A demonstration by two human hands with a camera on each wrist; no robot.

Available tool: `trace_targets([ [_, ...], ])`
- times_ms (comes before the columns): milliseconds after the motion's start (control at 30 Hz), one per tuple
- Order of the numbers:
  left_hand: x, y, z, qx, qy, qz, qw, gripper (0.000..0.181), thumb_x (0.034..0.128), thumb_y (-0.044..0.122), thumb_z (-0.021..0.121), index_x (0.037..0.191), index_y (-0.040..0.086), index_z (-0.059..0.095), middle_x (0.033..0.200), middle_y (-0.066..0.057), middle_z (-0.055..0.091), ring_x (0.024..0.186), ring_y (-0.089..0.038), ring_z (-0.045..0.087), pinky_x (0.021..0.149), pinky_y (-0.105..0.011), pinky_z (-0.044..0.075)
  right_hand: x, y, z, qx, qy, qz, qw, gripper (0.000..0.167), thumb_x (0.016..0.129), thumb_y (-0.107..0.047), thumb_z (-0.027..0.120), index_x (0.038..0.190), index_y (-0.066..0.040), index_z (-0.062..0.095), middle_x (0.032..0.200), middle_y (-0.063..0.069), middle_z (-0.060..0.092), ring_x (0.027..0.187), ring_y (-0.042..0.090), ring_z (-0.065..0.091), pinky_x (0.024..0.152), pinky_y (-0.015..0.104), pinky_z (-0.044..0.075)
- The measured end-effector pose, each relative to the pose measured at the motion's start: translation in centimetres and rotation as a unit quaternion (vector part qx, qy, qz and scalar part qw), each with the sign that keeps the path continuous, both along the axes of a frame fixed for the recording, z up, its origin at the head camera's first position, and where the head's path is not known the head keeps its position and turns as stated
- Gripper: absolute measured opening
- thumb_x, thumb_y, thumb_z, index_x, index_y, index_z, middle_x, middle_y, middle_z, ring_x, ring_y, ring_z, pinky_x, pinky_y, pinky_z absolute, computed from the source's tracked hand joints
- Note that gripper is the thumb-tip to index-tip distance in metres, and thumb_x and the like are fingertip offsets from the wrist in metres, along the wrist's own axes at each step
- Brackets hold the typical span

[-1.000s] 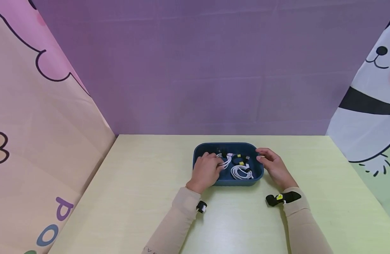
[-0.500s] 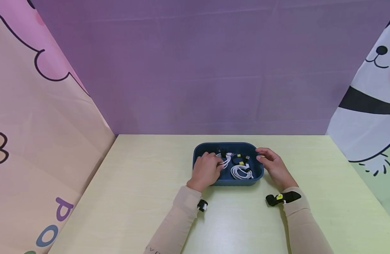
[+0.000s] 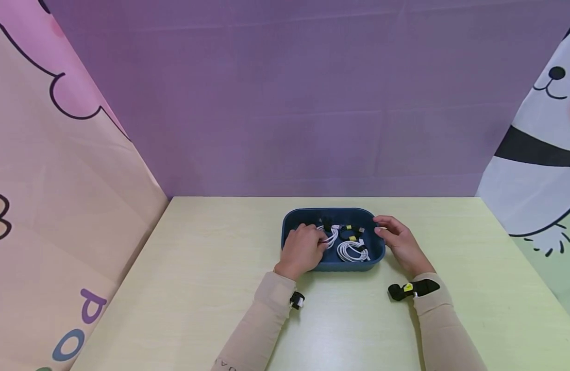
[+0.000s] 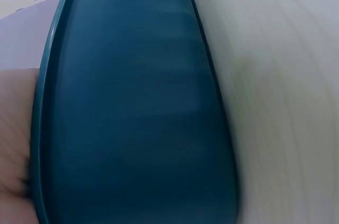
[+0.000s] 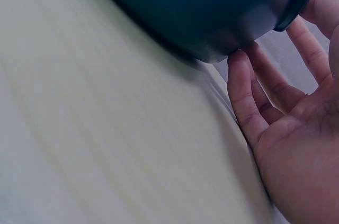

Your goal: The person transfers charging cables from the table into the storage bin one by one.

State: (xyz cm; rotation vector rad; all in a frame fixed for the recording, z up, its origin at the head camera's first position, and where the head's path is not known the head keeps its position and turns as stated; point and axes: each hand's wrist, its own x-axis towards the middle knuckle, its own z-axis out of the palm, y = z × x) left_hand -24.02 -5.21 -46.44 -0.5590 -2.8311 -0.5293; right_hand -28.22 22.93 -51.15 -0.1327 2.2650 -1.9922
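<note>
A dark blue plastic bin (image 3: 342,267) stands on the table with coiled cables inside. My left hand (image 3: 302,251) reaches over its near left wall and pinches a white cable (image 3: 332,238) between thumb and fingers; the fingertips are partly hidden. My right hand (image 3: 403,247) holds the bin's right end. In the right wrist view its thumb lies at the rim while other fingers (image 5: 242,83) touch the outer wall. Another white cable coil (image 3: 352,252) lies at the front right of the bin, with a black cable (image 3: 345,234) with yellow tags behind it.
The pale wooden table (image 3: 211,288) extends around the bin. A purple cloth backdrop (image 3: 313,103) hangs behind, and printed cloth walls (image 3: 57,206) flank the sides. Small black wrist cameras (image 3: 398,292) sit on both sleeves.
Almost nothing moves. My left hand shifts very slightly at the white cable, and my right hand stays at the bin's right end.
</note>
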Motion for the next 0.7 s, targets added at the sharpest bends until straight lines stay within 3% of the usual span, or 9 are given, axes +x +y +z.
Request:
trace_targets([
  [200, -0.01, -0.05, -0.16, 0.012, -0.029, -0.002, 0.9995, 0.017, 0.0958, 0.024, 0.073, 0.110, 0.019, 0.081, 0.104, 0.000, 0.075, 0.098, -0.022, 0.066, 0.090, -0.040, 0.055, -0.01, 0.05, 0.01, -0.003, 0.002, 0.003, 1.0000, 0.044, 0.103, -0.034, 0.062, 0.141, -0.013, 0.053, 0.129, -0.006, 0.052, 0.115, 0.009, 0.054, 0.094, 0.013, 0.048],
  [433, -0.14, 0.11, -0.06, 0.048, -0.071, -0.003, 0.9963, 0.012, 0.0958, 0.020, 0.073, 0.105, 0.018, 0.081, 0.106, -0.002, 0.074, 0.098, -0.018, 0.069, 0.088, -0.035, 0.057, -0.06, 0.12, 0.10, -0.008, 0.002, 0.002, 1.0000, 0.043, 0.103, -0.031, 0.062, 0.140, -0.011, 0.053, 0.128, -0.007, 0.052, 0.112, 0.008, 0.055, 0.093, 0.013, 0.049],
  [700, -0.37, 0.08, -0.28, 0.031, -0.076, -0.016, 0.9965, 0.013, 0.0963, 0.023, 0.072, 0.106, 0.021, 0.081, 0.112, 0.001, 0.075, 0.102, -0.016, 0.070, 0.088, -0.033, 0.057, -0.09, 0.22, 0.01, -0.004, -0.005, 0.002, 1.0000, 0.042, 0.103, -0.033, 0.062, 0.139, -0.014, 0.054, 0.129, -0.006, 0.051, 0.113, 0.009, 0.053, 0.093, 0.012, 0.048],
])
